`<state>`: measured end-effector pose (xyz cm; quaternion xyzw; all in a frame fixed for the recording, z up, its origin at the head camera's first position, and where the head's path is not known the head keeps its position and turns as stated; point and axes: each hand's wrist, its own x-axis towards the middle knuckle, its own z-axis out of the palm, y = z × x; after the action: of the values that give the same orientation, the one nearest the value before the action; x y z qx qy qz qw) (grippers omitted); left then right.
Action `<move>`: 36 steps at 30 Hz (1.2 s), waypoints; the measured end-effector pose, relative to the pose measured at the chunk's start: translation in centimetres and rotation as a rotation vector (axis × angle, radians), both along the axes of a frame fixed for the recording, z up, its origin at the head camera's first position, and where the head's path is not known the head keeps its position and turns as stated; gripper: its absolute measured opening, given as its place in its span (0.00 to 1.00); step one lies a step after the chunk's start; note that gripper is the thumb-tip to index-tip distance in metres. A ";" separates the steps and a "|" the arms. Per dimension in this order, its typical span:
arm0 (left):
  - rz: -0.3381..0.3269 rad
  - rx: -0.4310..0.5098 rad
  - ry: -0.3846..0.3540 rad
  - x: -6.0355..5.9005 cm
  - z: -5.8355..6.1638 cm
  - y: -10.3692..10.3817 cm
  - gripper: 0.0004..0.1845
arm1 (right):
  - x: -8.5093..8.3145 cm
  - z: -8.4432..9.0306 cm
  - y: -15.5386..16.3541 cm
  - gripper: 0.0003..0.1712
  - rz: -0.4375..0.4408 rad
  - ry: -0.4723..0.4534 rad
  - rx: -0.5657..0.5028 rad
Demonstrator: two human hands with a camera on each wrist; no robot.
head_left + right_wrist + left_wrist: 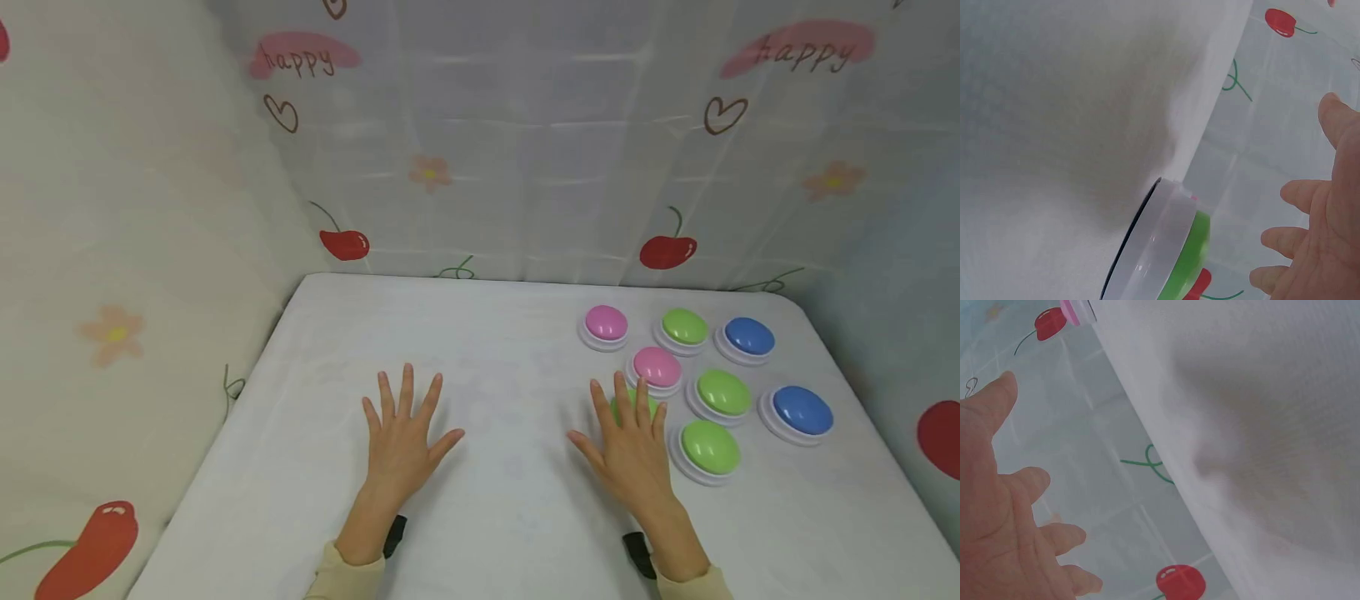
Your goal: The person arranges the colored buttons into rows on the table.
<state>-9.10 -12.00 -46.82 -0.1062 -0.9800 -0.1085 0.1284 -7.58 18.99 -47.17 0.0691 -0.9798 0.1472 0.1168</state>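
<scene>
white table, cherry-print curtain walls, soft light

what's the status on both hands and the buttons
Left hand open, flat on the white table. Right hand open, fingers over a green button. Seven more buttons alongside, nothing in the way.
</scene>
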 end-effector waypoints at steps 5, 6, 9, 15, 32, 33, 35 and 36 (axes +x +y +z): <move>-0.002 -0.020 0.020 0.0 -0.2 -0.2 0.45 | 0.2 -0.2 -0.1 0.45 -0.002 0.014 -0.007; 0.000 -0.023 0.017 0.0 -0.2 -0.3 0.45 | 0.2 -0.2 -0.1 0.45 -0.003 0.020 -0.003; 0.005 -0.024 -0.015 0.1 -0.1 -0.3 0.45 | 0.4 -0.3 -0.1 0.45 0.000 0.034 -0.001; -0.006 -0.011 -0.035 0.1 -0.2 -0.2 0.45 | 0.5 -0.2 0.0 0.45 -0.005 0.041 0.008; -0.217 0.595 -0.306 -0.6 0.5 3.0 0.51 | 3.8 1.5 1.9 0.48 -0.368 0.192 -0.606; -0.223 0.630 -0.315 -0.7 0.6 3.3 0.51 | 4.0 1.5 2.0 0.47 -0.417 0.163 -0.645; -0.237 0.673 -0.315 -0.8 0.5 3.9 0.51 | 4.1 1.4 2.4 0.47 -0.485 0.082 -0.725; -0.243 0.688 -0.316 -0.8 0.4 4.2 0.51 | 4.1 1.3 2.6 0.47 -0.507 0.038 -0.762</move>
<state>-9.90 -7.83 -46.38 -0.1543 -0.8743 -0.4601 -0.0096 -3.44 21.54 -45.87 -0.2182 -0.8395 0.4623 0.1843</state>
